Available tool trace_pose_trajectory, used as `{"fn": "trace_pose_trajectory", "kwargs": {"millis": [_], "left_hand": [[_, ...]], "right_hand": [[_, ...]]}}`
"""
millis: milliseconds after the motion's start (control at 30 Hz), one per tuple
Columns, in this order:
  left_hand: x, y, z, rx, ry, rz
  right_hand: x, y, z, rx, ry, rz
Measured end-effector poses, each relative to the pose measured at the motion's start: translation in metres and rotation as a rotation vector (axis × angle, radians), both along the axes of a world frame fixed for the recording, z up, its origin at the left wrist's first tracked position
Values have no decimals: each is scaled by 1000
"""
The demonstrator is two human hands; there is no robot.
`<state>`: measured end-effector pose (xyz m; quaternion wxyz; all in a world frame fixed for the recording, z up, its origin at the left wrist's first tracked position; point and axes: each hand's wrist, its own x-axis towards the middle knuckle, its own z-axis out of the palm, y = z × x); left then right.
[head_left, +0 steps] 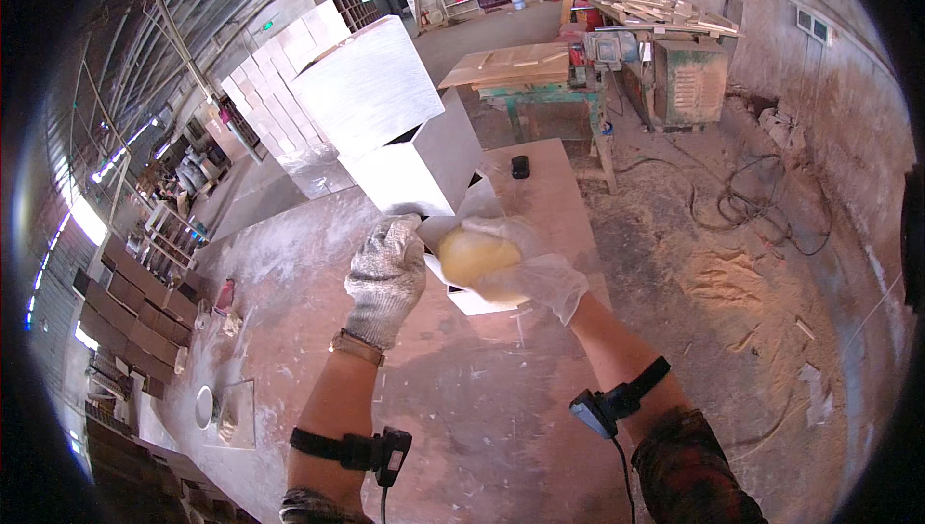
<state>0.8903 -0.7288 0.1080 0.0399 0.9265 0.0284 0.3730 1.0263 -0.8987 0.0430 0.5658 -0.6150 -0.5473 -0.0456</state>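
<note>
My left hand point(387, 264), in a grey knitted work glove, has its fingers curled at the near edge of a white box point(409, 177). My right hand point(525, 259) wears a thin, translucent whitish glove, blurred by motion. It holds a rounded yellow sponge-like pad point(477, 256) against or close to a smaller white piece beside the left hand; actual contact is hard to make out. Another white box point(368, 86) is stacked, tilted, on top. Below the pad the white edge of an open box point(482, 301) shows, its inside mostly hidden.
Everything stands on a wide reddish-brown tabletop point(424, 408). A small black object point(520, 167) lies at its far right. On the left is a white cup-like container point(204, 406). Beyond stand a green-legged workbench point(511, 66) and stacked pale boxes point(275, 100); a coiled cable point(761, 196) lies on the floor, right.
</note>
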Motion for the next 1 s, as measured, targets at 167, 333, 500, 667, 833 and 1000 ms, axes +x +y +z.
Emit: {"fn": "trace_pose_trajectory", "kwargs": {"millis": [167, 333, 500, 667, 833, 1000], "left_hand": [[-3, 2, 7, 1, 88, 54], [2, -2, 7, 51, 13, 12], [5, 1, 4, 31, 12, 4], [1, 7, 4, 62, 6, -18], [4, 4, 3, 42, -18, -31], [1, 1, 5, 1, 18, -5]], "right_hand": [[-1, -20, -2, 242, 806, 5], [20, -36, 5, 576, 833, 20], [8, -29, 27, 153, 387, 178], [-1, -7, 29, 24, 579, 296], [19, -11, 1, 525, 1053, -30], [28, -33, -6, 587, 1034, -86]]}}
